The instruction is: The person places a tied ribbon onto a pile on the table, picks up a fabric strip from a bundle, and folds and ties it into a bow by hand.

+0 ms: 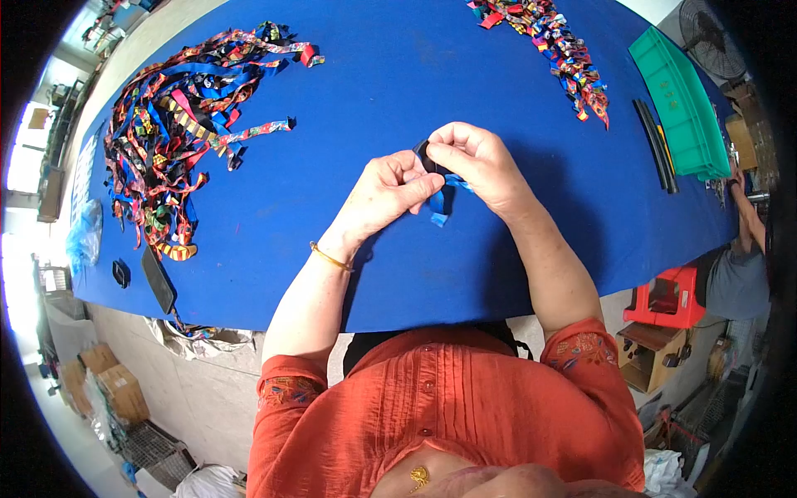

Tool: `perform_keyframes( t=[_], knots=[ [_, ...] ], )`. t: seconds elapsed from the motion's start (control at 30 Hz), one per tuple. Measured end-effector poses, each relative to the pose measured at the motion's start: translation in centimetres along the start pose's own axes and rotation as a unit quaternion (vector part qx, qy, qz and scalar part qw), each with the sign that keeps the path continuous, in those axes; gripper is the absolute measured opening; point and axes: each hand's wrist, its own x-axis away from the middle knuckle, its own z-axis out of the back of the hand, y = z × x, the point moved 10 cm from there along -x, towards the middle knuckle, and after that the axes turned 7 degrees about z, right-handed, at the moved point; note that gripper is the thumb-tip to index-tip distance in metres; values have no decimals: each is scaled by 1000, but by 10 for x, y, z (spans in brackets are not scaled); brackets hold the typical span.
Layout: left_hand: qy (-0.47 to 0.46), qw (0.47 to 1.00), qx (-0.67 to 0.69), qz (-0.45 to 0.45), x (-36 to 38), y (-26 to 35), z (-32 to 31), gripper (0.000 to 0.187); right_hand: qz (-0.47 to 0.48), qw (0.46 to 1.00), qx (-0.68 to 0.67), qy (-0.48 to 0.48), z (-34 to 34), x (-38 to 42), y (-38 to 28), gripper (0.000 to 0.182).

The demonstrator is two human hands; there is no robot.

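Over the middle of the blue table, my left hand [388, 189] and my right hand [479, 163] meet fingertip to fingertip. Between them they pinch a small black piece [422, 153]. A blue strip [438, 217] hangs below the fingers, and more blue strip shows under my right hand. Thumb and fingers are closed on both hands. How the black piece and the blue strip are joined is too small to tell.
Colourful strips [170, 133] lie heaped on the blue table [374, 66] at left, another bunch [564, 54] at upper right. A green crate [681, 108] and black rods [656, 147] are at right. A dark phone-like object [158, 280] lies lower left. Another person's arm [747, 212] shows far right.
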Motion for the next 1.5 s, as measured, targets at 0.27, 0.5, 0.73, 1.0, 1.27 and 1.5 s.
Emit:
perform_keyframes(
  t=[0.27, 0.5, 0.73, 1.0, 1.27, 1.5],
  knots=[
    [-24, 998, 49, 3, 0, 2, -5, 18, 10, 997, 33, 76, 14, -1, 9, 16],
    [33, 997, 66, -28, 0, 7, 3, 18, 7, 996, 46, 80, 22, -4, 6, 16],
    [96, 990, 98, -34, 1, 10, 25, 19, 23, 999, 22, -11, 3, -3, -10, 19],
    [78, 992, 98, -8, 0, 6, 20, 18, -9, 993, 113, 10, 12, -4, 6, 20],
    [48, 993, 92, -58, 6, 21, 14, 13, -100, 995, -27, 9, 9, 2, 19, 23],
    [97, 986, 119, -66, 0, 8, 28, 15, -44, 997, -66, 5, -1, -2, 7, 20]
  ],
)
